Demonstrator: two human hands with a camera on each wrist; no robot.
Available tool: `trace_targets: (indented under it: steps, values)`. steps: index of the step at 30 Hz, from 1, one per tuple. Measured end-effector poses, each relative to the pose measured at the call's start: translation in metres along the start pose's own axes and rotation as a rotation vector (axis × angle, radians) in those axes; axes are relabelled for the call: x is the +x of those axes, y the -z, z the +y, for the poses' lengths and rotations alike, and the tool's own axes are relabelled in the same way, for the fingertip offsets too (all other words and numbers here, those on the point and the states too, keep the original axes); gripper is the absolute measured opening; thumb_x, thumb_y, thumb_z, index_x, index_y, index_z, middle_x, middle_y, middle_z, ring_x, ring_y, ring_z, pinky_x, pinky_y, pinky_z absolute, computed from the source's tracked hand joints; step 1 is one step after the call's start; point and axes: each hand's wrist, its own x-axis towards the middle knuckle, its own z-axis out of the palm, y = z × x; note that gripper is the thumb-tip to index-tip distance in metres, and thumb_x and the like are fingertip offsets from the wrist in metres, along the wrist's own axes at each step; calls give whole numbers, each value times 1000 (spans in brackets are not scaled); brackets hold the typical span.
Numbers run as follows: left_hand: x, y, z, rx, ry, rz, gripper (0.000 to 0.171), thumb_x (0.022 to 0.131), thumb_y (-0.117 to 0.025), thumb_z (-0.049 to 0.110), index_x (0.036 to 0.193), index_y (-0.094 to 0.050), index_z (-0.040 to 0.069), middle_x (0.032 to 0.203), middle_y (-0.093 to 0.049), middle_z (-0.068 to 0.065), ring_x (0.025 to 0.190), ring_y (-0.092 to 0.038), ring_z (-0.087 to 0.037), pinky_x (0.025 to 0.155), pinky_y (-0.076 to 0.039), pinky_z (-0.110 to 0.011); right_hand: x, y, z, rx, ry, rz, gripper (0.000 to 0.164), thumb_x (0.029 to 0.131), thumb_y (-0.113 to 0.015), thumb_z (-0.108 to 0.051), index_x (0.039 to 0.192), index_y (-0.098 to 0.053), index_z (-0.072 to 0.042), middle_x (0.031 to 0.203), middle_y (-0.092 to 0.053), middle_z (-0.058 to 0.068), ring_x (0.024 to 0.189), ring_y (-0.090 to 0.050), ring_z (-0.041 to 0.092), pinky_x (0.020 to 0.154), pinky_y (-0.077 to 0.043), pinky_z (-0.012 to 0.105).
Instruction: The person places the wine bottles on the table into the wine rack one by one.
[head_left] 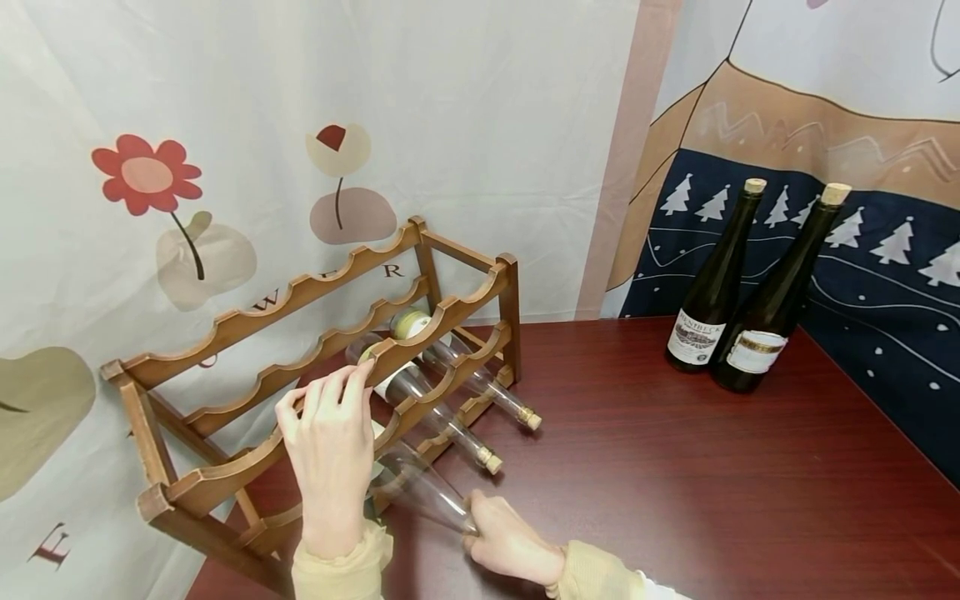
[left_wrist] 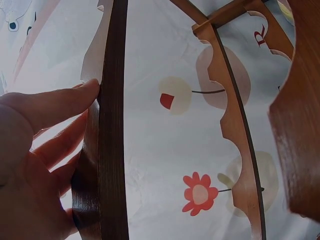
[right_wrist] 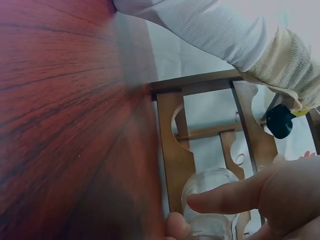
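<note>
Cloth backdrop [head_left: 487, 125] bore dark letters: F [head_left: 49, 546] at lower left, W [head_left: 266, 300] and R [head_left: 393, 271] behind wooden rack [head_left: 510, 321]. Label [head_left: 696, 337] on left dark bottle [head_left: 726, 267] read roughly "ENTBECK"; right one's label [head_left: 756, 351] illegible.

On the desk [head_left: 615, 458]: left, rack [head_left: 450, 317] holding two bottles [head_left: 453, 425], a third bottle [head_left: 423, 486] partly within beside them; right, two standing bottles [head_left: 776, 300].
</note>
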Motion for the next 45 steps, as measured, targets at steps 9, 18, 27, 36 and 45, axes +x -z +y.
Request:
trace_targets:
  steps: [9, 18, 27, 36, 45]
  values:
    - [0, 1, 0, -4, 4, -4, 24, 84, -65, 0, 107, -68, 8, 100, -69, -14, 92, -61, -32, 87, -34, -51, 12, -12, -6, 76, -39, 0, 22, 74, -64, -2, 91, -51, -6, 68, -50, -6, 56, -41, 0, 50, -42, 17]
    - [0, 2, 0, -4, 7, -17, 24, 86, -63, 0, 108, -67, 8, 101, -70, -14, 94, -61, -33, 87, -34, -51, 26, -24, -10, 196, -84, -11, 22, 78, -67, -4, 94, -52, -4, 71, -57, -1, 57, -47, 1, 51, -45, 18]
    - [0, 2, 0, -6, 4, -18, 24, 86, -64, 1, 108, -67, 8, 101, -69, -14, 93, -61, -33, 87, -34, -51, 43, -32, -18, 231, -102, 2, 19, 81, -67, -7, 90, -51, -5, 65, -49, -4, 42, -42, 3, 38, -41, 21]
    - [0, 2, 0, 3, 15, -47, 25, 87, -62, 2, 110, -67, 9, 104, -69, -14, 95, -61, -32, 89, -33, -51, 61, -37, -20, 169, -70, 27, 22, 78, -71, -10, 90, -54, -2, 65, -52, 0, 56, -47, 6, 51, -43, 19]
    - [0, 1, 0, -6, 7, -18, 24, 86, -64, 2, 108, -68, 9, 101, -69, -14, 93, -61, -33, 87, -34, -51, 72, -37, -21, 158, -90, 13, 20, 78, -71, -12, 82, -53, -4, 64, -48, -1, 55, -45, 8, 51, -41, 20]
